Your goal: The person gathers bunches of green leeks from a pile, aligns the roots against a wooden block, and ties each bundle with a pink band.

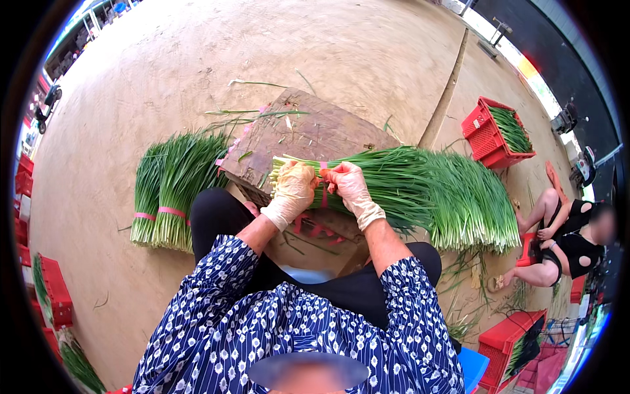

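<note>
Both hands wear thin pale gloves. My left hand (294, 189) rests on the white stem end of a bundle of green garlic chives (374, 172), its fingers closed at a pink tape (323, 193) around the stems. Beside it, my right hand (348, 183) pinches the same tape; the fingertips nearly meet. The bundle lies across the near right part of a worn wooden block (305, 130). Its leaves reach over a large pile of loose chives (467, 207) on the right. Chive bundles (172, 197) bound with pink tape lie on the ground at the left.
A red crate of chives (497, 133) stands at the right, another red crate (509, 344) at lower right. A seated person (566, 241) is at far right. Red crates (55, 290) line the left edge. Scattered leaves and a long crack (445, 93) mark the ground.
</note>
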`<state>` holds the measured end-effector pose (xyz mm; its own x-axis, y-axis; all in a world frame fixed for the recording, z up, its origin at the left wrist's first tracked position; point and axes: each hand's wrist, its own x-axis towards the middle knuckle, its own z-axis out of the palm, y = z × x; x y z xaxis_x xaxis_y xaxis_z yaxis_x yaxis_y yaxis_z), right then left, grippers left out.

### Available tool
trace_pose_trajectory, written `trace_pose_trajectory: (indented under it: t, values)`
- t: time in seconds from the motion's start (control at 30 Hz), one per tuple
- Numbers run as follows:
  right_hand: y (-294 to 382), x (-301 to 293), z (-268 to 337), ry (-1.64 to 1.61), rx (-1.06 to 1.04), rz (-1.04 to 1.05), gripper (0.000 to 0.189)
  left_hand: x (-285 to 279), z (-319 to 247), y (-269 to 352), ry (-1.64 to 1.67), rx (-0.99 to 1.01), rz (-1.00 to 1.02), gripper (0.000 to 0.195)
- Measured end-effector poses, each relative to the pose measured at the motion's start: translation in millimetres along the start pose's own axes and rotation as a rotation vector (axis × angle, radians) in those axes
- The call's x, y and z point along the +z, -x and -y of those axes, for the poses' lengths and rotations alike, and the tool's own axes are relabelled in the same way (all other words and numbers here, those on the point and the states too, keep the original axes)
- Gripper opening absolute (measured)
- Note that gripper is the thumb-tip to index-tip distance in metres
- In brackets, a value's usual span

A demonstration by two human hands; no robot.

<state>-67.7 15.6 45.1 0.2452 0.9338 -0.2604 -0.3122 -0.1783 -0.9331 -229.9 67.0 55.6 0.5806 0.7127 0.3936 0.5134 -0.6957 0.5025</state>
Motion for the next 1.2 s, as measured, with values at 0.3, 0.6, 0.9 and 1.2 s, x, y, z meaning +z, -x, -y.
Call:
trace_pose_trajectory:
  t: [0.3,0.6,0.9,1.2]
  values:
    - [4,1,0,0.276,-0.146,-0.081,0.015,-3,-14,7,-0.156,0.237,-0.041,0.012]
    - [10,6,23,0.21,0.011,-0.054,0.01,-1,-7,11,-0.18,0.38,0.074,0.017]
    - [24,-17,39,0.151,0.159,-0.078,0.028,-2,-5,12,-0.139,0.342,0.079,0.025]
    - [29,12,17,0.039,0.118,-0.01,0.009,4,-3,11,-0.16,0.372,0.01,0.018]
